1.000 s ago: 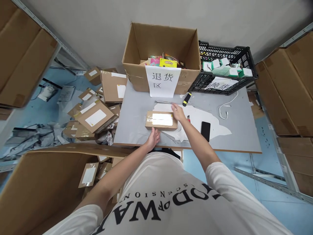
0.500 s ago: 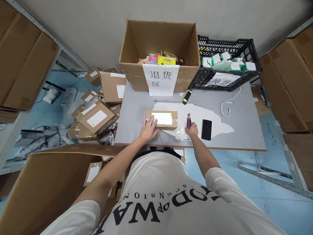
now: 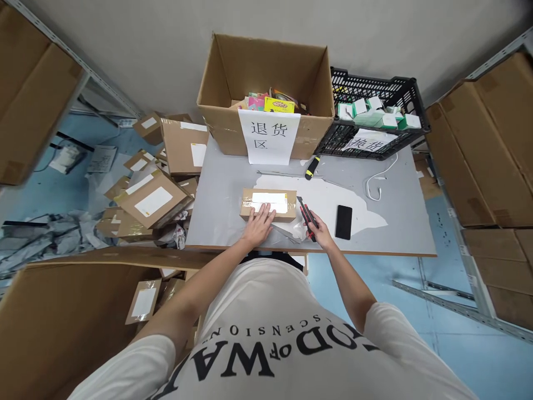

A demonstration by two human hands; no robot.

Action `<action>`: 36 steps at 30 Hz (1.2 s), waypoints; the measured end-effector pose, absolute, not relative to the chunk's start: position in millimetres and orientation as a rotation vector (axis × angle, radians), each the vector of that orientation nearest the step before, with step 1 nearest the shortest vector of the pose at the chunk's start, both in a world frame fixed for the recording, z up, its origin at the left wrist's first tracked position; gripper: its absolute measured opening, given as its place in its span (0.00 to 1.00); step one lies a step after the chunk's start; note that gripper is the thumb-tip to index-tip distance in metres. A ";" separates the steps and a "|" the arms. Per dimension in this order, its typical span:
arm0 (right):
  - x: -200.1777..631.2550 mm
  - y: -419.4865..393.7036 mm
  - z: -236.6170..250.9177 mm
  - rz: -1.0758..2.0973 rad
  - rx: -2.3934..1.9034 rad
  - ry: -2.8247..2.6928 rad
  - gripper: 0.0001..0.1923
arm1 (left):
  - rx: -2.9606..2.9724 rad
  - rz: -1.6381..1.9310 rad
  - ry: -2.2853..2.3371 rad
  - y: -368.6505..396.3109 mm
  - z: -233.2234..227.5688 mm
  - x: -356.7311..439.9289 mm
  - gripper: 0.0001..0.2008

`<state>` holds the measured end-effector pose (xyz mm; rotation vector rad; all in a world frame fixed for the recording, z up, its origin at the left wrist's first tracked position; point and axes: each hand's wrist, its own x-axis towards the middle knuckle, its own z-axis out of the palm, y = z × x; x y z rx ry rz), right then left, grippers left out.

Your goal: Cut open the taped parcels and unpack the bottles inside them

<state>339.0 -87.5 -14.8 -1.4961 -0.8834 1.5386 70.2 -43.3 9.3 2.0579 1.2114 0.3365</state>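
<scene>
A small taped cardboard parcel [image 3: 268, 199] with a white label lies on the grey table [image 3: 233, 183] in front of me. My left hand [image 3: 259, 224] rests flat on its near edge, fingers spread. My right hand [image 3: 318, 234] grips a red and black utility knife [image 3: 307, 213], its tip pointing at the parcel's right end. A black phone [image 3: 343, 214] lies just right of that hand. Clear plastic wrap [image 3: 296, 230] lies crumpled between my hands.
A big open carton [image 3: 266, 72] with a paper sign and colourful packets stands at the table's back. A black crate [image 3: 375, 116] of small boxes is beside it. A yellow-black knife [image 3: 312, 166] and white cable [image 3: 377, 186] lie on the table. Parcels [image 3: 150, 194] are piled at the left.
My right hand went from the parcel's far right corner down to the red knife, picked it up and now points it at the parcel. My left hand slid onto the parcel's top.
</scene>
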 end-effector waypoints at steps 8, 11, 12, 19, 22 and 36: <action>342.9 -91.3 -5.0 1.589 -1.465 -0.887 0.42 | 2.062 0.371 1.375 -19.0 7.4 70.7 0.38; 349.0 -90.7 -2.1 1.617 -1.481 -0.917 0.41 | 2.083 0.334 1.422 -18.9 5.9 73.4 0.37; 351.3 -90.8 -1.7 1.623 -1.493 -0.926 0.41 | 2.078 0.322 1.439 -20.0 5.4 74.5 0.36; 363.7 -94.0 -0.3 1.666 -1.520 -0.982 0.41 | 2.034 0.309 1.453 -21.6 0.7 76.8 0.38; 364.2 -95.6 2.2 1.678 -1.518 -1.011 0.41 | 1.994 0.350 1.423 -20.0 -0.6 76.3 0.38; 359.9 -129.4 -1.4 1.675 -1.530 -1.072 0.42 | 2.247 0.158 1.535 -18.7 -6.4 77.6 0.38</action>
